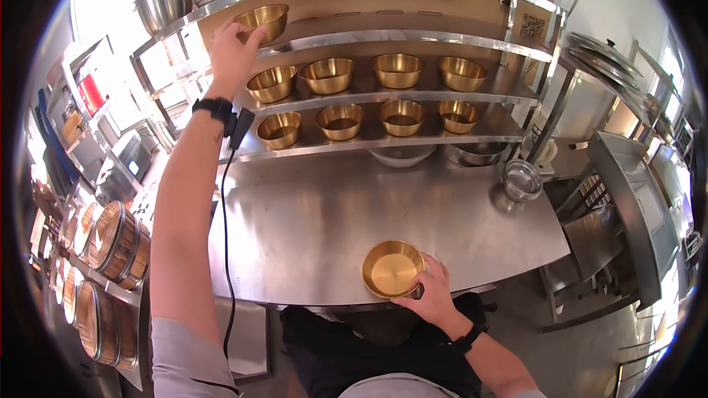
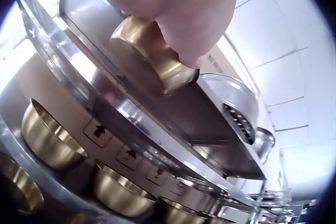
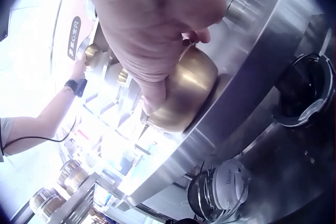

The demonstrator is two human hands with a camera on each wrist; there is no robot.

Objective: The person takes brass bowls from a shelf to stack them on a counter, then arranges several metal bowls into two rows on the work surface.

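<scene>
Up at the left end of the top shelf level, my left hand [image 1: 234, 55] pinches a gold-coloured metal bowl [image 1: 271, 23] by its near left side. The left wrist view shows this bowl [image 2: 152, 58] from below, with thumb and fingers at its rim. Low in front of me, my right hand [image 1: 436, 295] grips the right side of a second gold bowl [image 1: 391, 271], close to the table's front edge. That bowl is upright and its inside shows only bare metal. In the right wrist view, fingers curl over the rim of this bowl [image 3: 189, 87].
Two shelves below the raised bowl carry rows of gold bowls [image 1: 398, 71]. The steel table [image 1: 310, 214] spans the front, with stacked clear bowls [image 1: 522, 180] at its right. Steel pots [image 1: 166, 4] stand on top. Wooden steamers or buckets [image 1: 114, 243] are at the left.
</scene>
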